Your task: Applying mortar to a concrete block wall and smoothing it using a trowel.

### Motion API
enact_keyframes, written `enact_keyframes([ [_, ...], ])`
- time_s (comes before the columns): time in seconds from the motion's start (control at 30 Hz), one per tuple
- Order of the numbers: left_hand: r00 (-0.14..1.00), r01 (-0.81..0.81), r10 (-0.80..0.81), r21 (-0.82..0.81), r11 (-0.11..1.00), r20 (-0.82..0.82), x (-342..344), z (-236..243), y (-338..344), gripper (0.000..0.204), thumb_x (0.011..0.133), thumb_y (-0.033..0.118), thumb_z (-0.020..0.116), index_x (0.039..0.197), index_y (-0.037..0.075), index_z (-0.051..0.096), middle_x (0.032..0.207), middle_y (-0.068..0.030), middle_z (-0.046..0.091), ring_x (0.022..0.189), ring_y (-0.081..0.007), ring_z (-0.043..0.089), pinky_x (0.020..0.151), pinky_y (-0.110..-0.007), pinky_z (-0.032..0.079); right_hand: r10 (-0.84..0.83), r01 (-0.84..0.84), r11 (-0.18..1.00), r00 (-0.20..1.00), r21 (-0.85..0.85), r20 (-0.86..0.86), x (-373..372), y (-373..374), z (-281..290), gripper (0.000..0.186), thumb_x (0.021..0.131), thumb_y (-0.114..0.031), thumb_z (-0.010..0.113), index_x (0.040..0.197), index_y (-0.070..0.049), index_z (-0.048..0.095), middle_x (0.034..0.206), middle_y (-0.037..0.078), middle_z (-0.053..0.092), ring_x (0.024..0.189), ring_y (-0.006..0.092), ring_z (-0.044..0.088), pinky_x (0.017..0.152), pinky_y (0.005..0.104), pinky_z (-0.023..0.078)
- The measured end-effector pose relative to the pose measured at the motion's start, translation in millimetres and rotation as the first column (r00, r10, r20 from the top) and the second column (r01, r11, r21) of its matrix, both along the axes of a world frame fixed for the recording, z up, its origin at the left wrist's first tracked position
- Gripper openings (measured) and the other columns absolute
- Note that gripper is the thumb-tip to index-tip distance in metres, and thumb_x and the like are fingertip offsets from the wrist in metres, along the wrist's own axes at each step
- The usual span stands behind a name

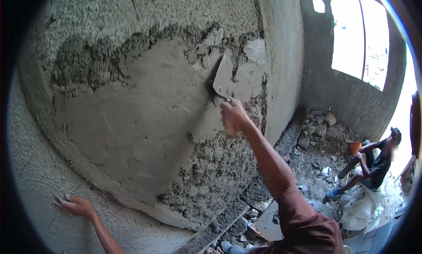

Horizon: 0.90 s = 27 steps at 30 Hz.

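My right hand [236,115] is wrapped round the wooden handle of a pointed trowel [223,74]. The metal blade points upward and lies close against a patch of wet grey mortar [145,109] spread over the wall. Rough, ragged mortar borders this smoother patch above and at its lower right. A lighter smear [254,50] sits just right of the blade tip. At the lower left, my left hand [74,206] is held out by a pale rough wall surface, fingers apart and nothing in them. Whether it touches that surface I cannot tell.
On the right, a person [379,159] in dark clothes sits beside white sacks [360,208]. Stone rubble [321,128] and an orange bucket [355,147] lie near the far wall, below a bright window opening [358,34]. A mortar-covered ledge [222,219] runs along the wall's foot.
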<state>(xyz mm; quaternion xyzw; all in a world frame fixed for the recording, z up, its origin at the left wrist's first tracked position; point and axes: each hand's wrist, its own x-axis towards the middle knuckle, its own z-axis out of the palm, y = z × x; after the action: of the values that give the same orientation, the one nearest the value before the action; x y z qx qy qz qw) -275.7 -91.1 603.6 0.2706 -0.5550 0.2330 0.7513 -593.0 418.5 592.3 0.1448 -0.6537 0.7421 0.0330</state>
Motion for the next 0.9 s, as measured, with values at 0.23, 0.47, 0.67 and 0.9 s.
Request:
enact_keyframes([
  [0.23, 1.0, 0.013, -0.013, 0.047, 0.999, -0.009, -3, -6, -8, 0.048, 0.097, 0.033, 0.033, 0.136, 0.005, 0.036, 0.142, -0.0224, 0.029, 0.133, -0.0399, 0.026, 0.107, -0.054, 0.021, 0.194, -0.201, 0.973, 0.978, -0.112, -0.071, 60, -52, 62, 0.009, 0.084, -0.013, 0.052, 0.084, -0.005, 0.047, 0.065, 0.005, 0.051, 0.049, 0.0146, 0.051, 0.041, 0.0321, 0.046],
  [0.47, 0.999, 0.045, -0.045, 0.004, 0.999, -0.004, 0, -4, -1, 0.049, 0.097, 0.036, 0.034, 0.138, 0.01, 0.035, 0.144, -0.0207, 0.027, 0.135, -0.0388, 0.023, 0.104, -0.058, 0.021, -0.103, 0.408, 0.694, 0.872, 0.593, -0.479, 30, -36, 12, 0.021, 0.081, -0.012, 0.053, 0.094, 0.004, 0.051, 0.071, 0.023, 0.062, 0.065, 0.0339, 0.063, 0.056, 0.0435, 0.05],
  [0.67, 0.996, 0.048, -0.04, 0.096, 0.994, -0.081, -24, -3, 5, 0.048, 0.093, 0.039, 0.041, 0.135, 0.015, 0.04, 0.144, -0.02, 0.029, 0.133, -0.0388, 0.027, 0.097, -0.063, 0.025, -0.231, 0.344, 0.81, 0.932, 0.476, -0.281, 0, -16, -97, 0.029, 0.078, -0.02, 0.058, 0.088, 0.008, 0.054, 0.079, 0.029, 0.061, 0.075, 0.042, 0.062, 0.066, 0.0464, 0.051],
  [0.9, 0.994, 0.0, 0.0, 0.005, 1.0, -0.108, -17, -10, -16, 0.047, 0.092, 0.034, 0.046, 0.133, 0.01, 0.041, 0.137, -0.0229, 0.037, 0.126, -0.0428, 0.036, 0.093, -0.058, 0.034, -0.057, 0.099, 0.932, 0.99, 0.348, -0.129, 93, -18, -153, 0.027, 0.083, -0.02, 0.055, 0.102, -0.001, 0.054, 0.074, 0.012, 0.06, 0.058, 0.0194, 0.058, 0.053, 0.036, 0.05],
])
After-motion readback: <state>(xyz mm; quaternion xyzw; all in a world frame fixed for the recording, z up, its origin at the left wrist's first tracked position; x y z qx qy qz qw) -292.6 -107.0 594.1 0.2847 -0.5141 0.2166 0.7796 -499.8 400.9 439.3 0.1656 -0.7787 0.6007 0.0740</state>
